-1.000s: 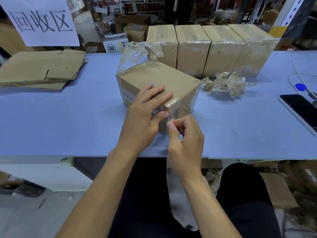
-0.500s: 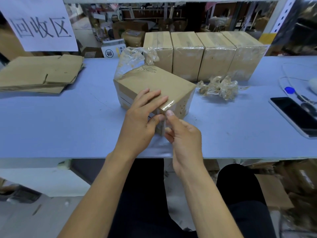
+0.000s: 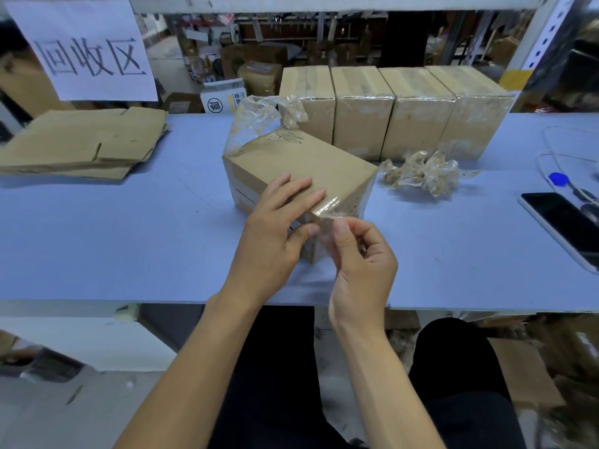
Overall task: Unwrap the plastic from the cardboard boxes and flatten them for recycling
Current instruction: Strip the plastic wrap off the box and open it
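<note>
A brown cardboard box (image 3: 301, 163) stands on the blue table (image 3: 129, 241) in front of me, turned corner-on. Clear plastic wrap (image 3: 259, 121) is peeled up and bunched at its far corner, and more film still clings to its near right side. My left hand (image 3: 275, 228) rests flat on the box top, thumb against the near corner. My right hand (image 3: 359, 257) pinches a loose flap of the film at that near corner, just below the box top.
Several plastic-wrapped boxes (image 3: 395, 108) stand in a row at the back. A crumpled wad of removed plastic (image 3: 421, 173) lies right of the box. Flattened cardboard (image 3: 81, 140) is stacked at the left. A phone (image 3: 564, 225) and cables (image 3: 564, 176) lie at the right edge.
My right hand has lifted from the box's lower near edge to just under the top corner, pulling a flap of film free. My left hand stays on the box top.
</note>
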